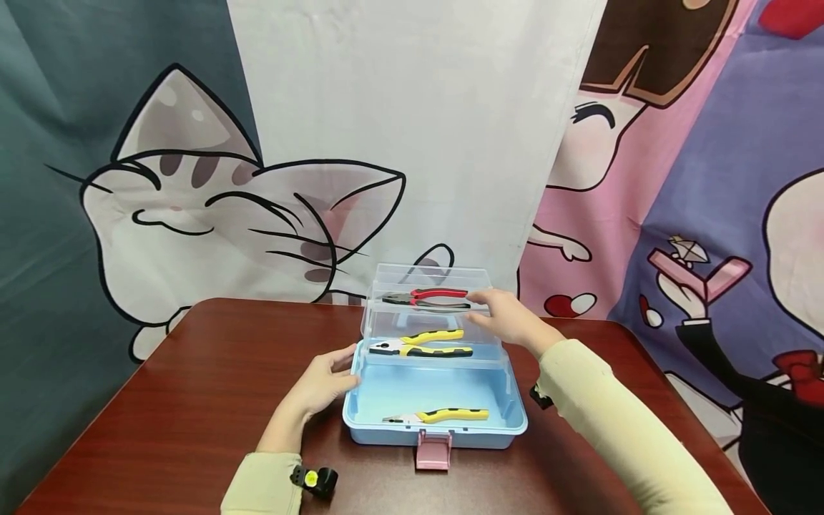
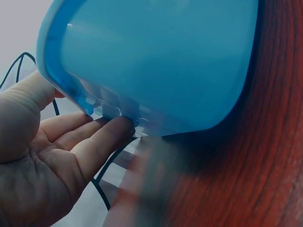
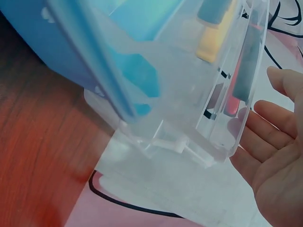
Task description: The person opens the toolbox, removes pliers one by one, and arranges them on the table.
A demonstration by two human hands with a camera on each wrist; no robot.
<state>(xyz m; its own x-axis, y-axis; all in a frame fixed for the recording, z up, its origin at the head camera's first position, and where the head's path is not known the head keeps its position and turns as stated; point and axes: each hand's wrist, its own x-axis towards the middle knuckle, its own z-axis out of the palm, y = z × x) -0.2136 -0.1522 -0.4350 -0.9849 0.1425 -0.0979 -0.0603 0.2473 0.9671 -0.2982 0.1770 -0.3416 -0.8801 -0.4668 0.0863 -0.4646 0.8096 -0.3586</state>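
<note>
A light-blue toolbox (image 1: 434,438) stands on the table with its clear trays (image 1: 425,315) raised at the back. My left hand (image 1: 328,379) holds its left rear corner, thumb at the rim and fingers toward the hinge side in the left wrist view. Red-and-black pliers (image 1: 440,292) lie in the upper tray, and yellow-and-black pliers (image 1: 440,351) in the lower one. Another yellow-handled pair of pliers (image 1: 455,415) lies in the box bottom. My right hand (image 1: 511,318) is at the upper tray's right end, fingers fairly straight and partly behind its clear edge, thumb apart.
The brown wooden table (image 1: 212,400) extends to both sides of the toolbox. A pink latch (image 1: 433,452) hangs down at the box front. Behind the table hangs a cloth backdrop (image 1: 412,86) with cartoon figures.
</note>
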